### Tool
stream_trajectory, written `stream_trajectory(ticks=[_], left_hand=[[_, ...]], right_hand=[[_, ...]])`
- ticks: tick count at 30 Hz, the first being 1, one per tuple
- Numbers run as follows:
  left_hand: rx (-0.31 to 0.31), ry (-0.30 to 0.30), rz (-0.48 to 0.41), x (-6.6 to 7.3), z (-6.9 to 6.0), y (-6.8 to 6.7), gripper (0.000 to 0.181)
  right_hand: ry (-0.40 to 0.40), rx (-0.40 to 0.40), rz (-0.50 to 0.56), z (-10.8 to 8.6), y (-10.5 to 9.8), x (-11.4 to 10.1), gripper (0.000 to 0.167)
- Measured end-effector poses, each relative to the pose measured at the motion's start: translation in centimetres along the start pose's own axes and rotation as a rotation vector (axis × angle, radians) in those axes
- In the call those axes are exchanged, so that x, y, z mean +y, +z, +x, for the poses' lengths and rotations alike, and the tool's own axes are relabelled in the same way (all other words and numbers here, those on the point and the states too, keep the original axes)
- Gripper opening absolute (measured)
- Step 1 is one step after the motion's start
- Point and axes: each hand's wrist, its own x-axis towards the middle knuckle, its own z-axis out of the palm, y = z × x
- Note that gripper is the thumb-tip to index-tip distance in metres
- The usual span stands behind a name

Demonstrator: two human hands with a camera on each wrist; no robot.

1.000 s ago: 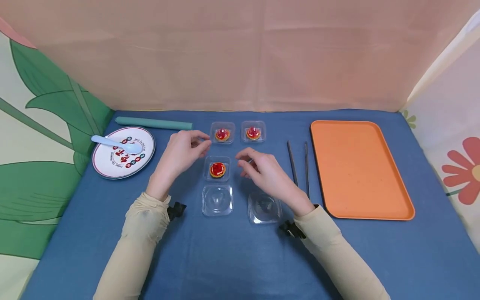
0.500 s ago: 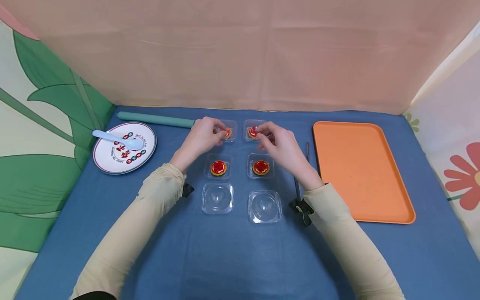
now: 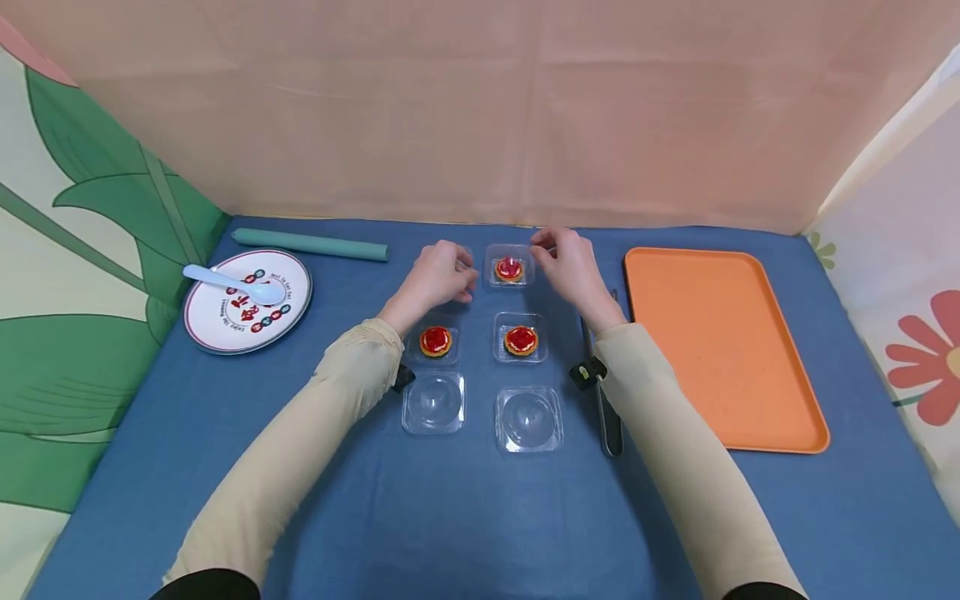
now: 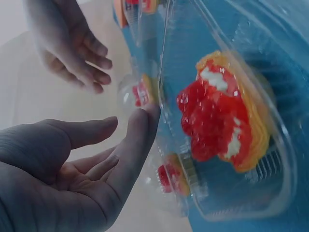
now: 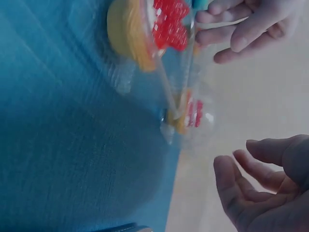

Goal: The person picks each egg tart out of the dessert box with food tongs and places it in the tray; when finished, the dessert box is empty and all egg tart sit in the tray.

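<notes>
Two clear boxes holding red-topped tarts stand in the middle row, the left tart [image 3: 435, 341] and the right tart [image 3: 521, 340]. Behind them a lidded box holds another tart [image 3: 508, 269]. My left hand [image 3: 438, 279] hovers over the back left box, mostly hiding it, fingers loosely bent around nothing. At the right side of the back right box is my right hand [image 3: 568, 265], its fingers relaxed and holding nothing. The left wrist view shows a tart [image 4: 222, 111] in its clear box beside my left hand [image 4: 91, 169]. My right hand [image 5: 265, 183] appears empty in the right wrist view.
Two clear lids [image 3: 433, 403] [image 3: 528, 419] lie nearer me. An orange tray [image 3: 727, 350] is at the right, with dark-handled tongs [image 3: 611, 425] beside it under my right wrist. At the left are a plate [image 3: 225, 321] with a pale blue spoon [image 3: 262, 292] and a green roll [image 3: 311, 244].
Both hands moved from above the middle row to the back row. Over the last half second, my left hand shifted right and my right hand moved right, off the back right box.
</notes>
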Motion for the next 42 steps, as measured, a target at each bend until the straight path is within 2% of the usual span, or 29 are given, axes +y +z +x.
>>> stream_trajectory(ticks=[4, 11, 18, 22, 29, 37, 42], left_hand=[[-0.019, -0.002, -0.017, 0.1, 0.6, 0.7, 0.037], [-0.043, -0.059, -0.106, 0.0, 1.4, 1.6, 0.04], [-0.044, -0.075, -0.083, 0.3, 1.8, 2.2, 0.045], [-0.048, -0.092, -0.108, 0.4, 1.8, 2.3, 0.045], [-0.052, -0.1, -0.118, 0.4, 1.9, 2.3, 0.043], [-0.031, -0.077, -0.015, 0.4, 2.0, 2.3, 0.038], [-0.045, -0.101, -0.051, 0.4, 2.1, 2.2, 0.036]], right_hand=[[0.038, -0.018, -0.034, 0.7, 0.3, 0.6, 0.027], [0.09, -0.05, -0.035, 1.4, 0.9, 1.2, 0.03], [0.121, -0.083, -0.019, 1.6, 1.3, 1.5, 0.033], [0.11, -0.088, -0.027, 1.6, 1.5, 1.6, 0.032], [0.137, -0.099, 0.008, 1.5, 1.7, 1.6, 0.029], [0.158, -0.131, 0.03, 1.8, 2.0, 1.8, 0.029], [0.162, -0.145, 0.055, 1.8, 2.2, 1.8, 0.032]])
